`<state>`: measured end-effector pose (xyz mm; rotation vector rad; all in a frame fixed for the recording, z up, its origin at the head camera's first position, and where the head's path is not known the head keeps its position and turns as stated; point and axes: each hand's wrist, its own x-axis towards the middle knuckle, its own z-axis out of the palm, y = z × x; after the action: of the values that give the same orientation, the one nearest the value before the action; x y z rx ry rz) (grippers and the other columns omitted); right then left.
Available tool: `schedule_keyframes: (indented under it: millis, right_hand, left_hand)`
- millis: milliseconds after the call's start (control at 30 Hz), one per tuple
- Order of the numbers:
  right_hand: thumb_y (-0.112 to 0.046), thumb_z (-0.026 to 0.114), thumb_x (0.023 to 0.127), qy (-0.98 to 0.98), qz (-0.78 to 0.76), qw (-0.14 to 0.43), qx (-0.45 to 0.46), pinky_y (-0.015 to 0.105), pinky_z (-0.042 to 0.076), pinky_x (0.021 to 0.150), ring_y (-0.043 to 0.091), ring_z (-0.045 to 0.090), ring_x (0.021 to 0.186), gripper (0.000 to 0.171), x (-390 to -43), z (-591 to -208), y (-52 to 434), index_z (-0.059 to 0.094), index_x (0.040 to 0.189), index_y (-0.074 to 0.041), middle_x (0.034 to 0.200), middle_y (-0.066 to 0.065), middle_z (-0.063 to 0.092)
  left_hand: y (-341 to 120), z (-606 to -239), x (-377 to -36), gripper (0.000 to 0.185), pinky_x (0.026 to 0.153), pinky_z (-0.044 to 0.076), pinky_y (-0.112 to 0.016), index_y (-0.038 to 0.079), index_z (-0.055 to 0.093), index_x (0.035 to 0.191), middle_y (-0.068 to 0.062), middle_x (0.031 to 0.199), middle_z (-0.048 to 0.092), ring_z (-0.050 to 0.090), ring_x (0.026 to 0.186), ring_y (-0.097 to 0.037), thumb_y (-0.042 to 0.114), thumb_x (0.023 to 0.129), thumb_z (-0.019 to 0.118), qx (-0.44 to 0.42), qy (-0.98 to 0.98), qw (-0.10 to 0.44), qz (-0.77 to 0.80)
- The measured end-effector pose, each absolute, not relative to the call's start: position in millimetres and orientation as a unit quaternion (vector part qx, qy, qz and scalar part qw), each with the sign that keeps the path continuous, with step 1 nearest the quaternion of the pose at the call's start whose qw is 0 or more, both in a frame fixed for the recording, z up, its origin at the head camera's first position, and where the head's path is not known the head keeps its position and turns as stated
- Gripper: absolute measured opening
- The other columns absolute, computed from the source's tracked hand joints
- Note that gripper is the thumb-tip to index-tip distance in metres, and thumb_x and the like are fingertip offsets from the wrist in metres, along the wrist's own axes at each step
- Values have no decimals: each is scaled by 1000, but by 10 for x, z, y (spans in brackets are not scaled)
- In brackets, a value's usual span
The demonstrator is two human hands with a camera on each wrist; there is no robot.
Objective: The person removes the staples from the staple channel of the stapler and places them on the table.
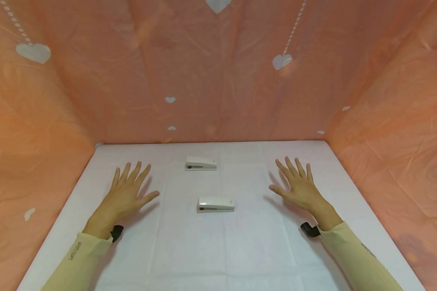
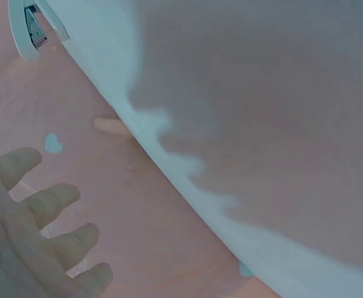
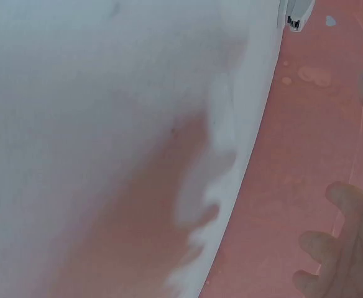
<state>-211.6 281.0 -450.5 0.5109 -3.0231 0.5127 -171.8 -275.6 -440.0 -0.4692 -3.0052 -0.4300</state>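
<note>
Your sleeves come in at the bottom of the head view, pale yellow, each with a small black camera mount at the wrist. Between your hands lies the near stapler, white, flat on the table, its long side running left to right. It sits roughly midway between the two hands and touches neither.

Your left hand is spread, fingers straight and fanned, thumb pointing toward the near stapler; it holds nothing. The wrist views cast hand shadows on the cloth below, so both palms seem to hover just above the table rather than press on it, though you cannot tell this for certain. Your right hand mirrors it: fingers straight and apart, thumb angled inward, nothing in its grasp.

Farther back, the far stapler, also white, lies parallel to the first and slightly to its left, well apart from both hands. It shows again at the top corner of the left wrist view, with your left fingers relaxed and empty below it. A sliver of a stapler appears at the top edge of the right wrist view too, though which one is unclear.

Orange cloth printed with white hearts walls in the table at the back and both sides.
</note>
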Motion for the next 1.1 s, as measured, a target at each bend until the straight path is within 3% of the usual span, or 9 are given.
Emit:
schedule_keyframes:
  millis: [433,1100]
  right_hand:
    - [-64,61,102,-965,188,23,183,65,-15,125,46,-3,164,92,-2102,-4544,2732,21,173,-23,180,15,7]
    - [-65,64,99,-951,181,16,251,63,-8,128,40,1,166,94,-2026,-4602,2183,20,173,-27,180,12,12]
  left_hand:
    - [-2646,-4428,-1744,97,126,-4,-70,7,25,171,-30,174,18,8,161,-56,63,102,62,-169,-978,17,-124]
    - [-2166,-4554,-1767,95,128,2,-67,11,31,170,-15,177,25,16,162,-47,61,99,67,-251,-959,15,-133]
